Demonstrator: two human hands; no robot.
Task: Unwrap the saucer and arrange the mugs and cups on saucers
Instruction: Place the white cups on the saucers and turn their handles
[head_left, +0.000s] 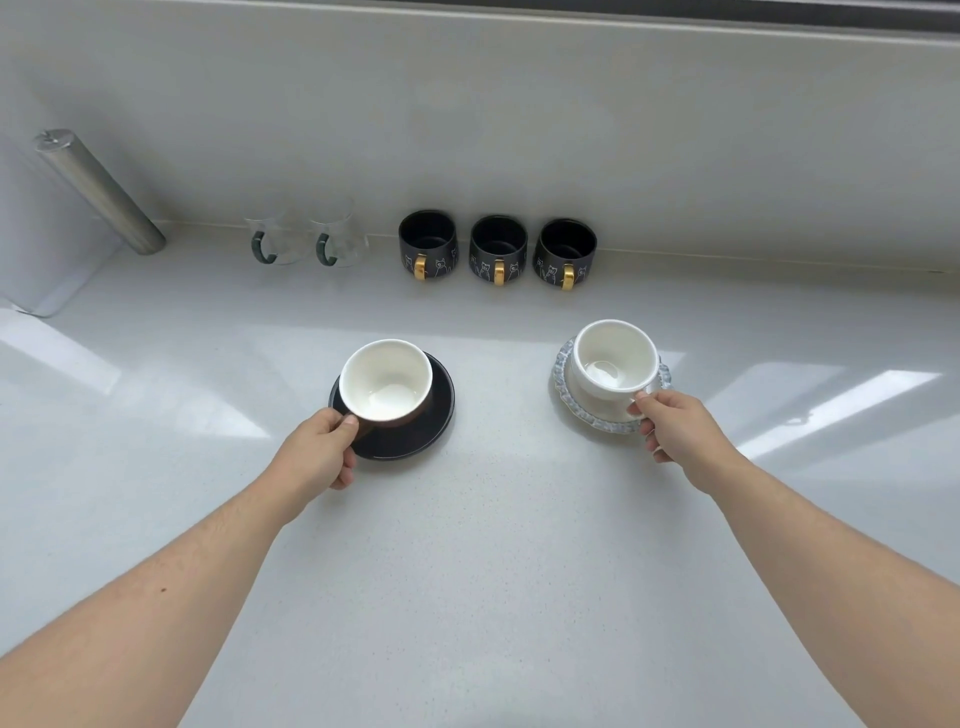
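Two cups held by their handles over saucers on the white bench (467, 545).

The left hand (317, 454) had its grip closed on the brown cup with white inside (385, 382) over the round black saucer (410, 431) at 9 o'clock; the right hand (675, 426) pinched the white ceramic cup (613, 358) over the frilled clear glass saucer (566, 384) at 3 o'clock. Three black mugs with gold handles (497, 249) stood at 12 o'clock.

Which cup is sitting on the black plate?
The brown cup with the white inside, held by the left hand, sits on the black saucer. The all-white cup sits on a pale, frilly saucer.
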